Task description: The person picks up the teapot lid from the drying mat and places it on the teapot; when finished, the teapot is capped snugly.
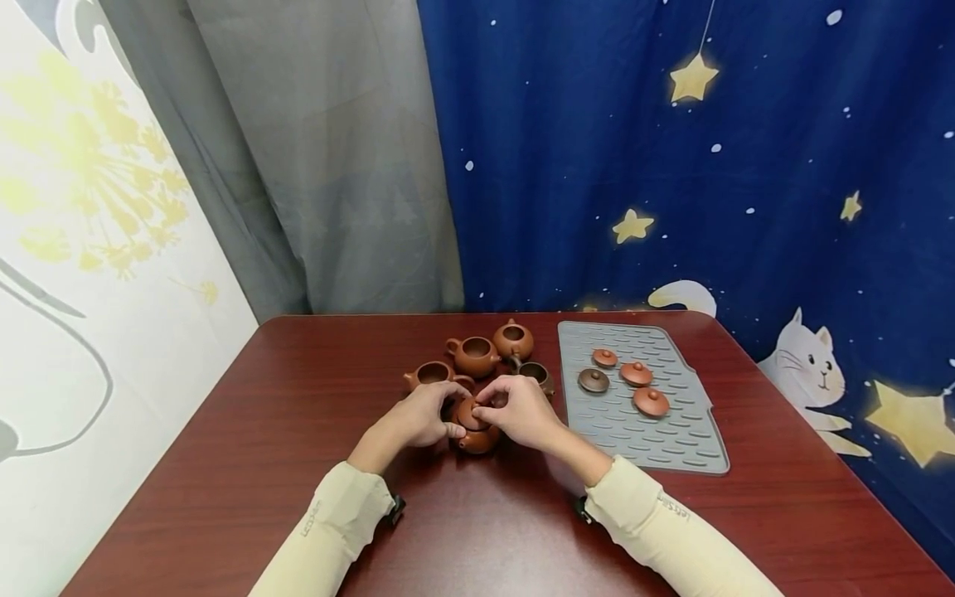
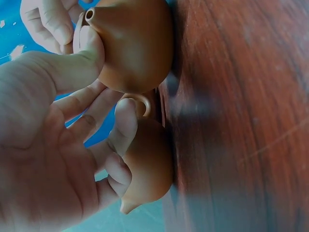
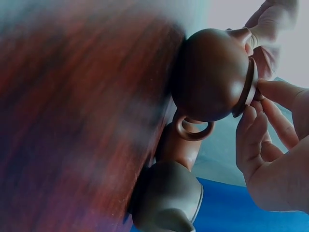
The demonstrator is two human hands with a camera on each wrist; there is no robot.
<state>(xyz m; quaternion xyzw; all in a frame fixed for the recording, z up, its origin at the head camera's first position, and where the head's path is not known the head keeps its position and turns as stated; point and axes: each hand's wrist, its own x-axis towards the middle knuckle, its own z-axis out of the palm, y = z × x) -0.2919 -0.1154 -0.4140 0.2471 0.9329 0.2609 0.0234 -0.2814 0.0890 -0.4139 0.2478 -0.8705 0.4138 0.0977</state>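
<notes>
- My left hand [image 1: 424, 414], at 10 o'clock of the small clay teapot in front of me, grasps its spout side between thumb and fingers; too firm a squeeze could strain the spout.
- At 11 o'clock, just beyond that hand, a lidless teapot [image 1: 430, 374] stands near my smaller fingers; a careless knuckle could knock it.
- The teapot I hold [image 1: 478, 442] sits upright on the table [image 1: 485, 522], its lid [image 1: 466, 413] at the mouth. I cannot tell whether the lid is fully seated; off-centre, it could scrape or chip the rim.
- My right hand [image 1: 524, 412], at 2 o'clock, pinches the lid's knob; a slack pinch could drop it.
- Towards 1 o'clock, a dark teapot [image 1: 535, 375] stands close behind that hand; a wide elbow or wrist swing might nudge it.
</notes>
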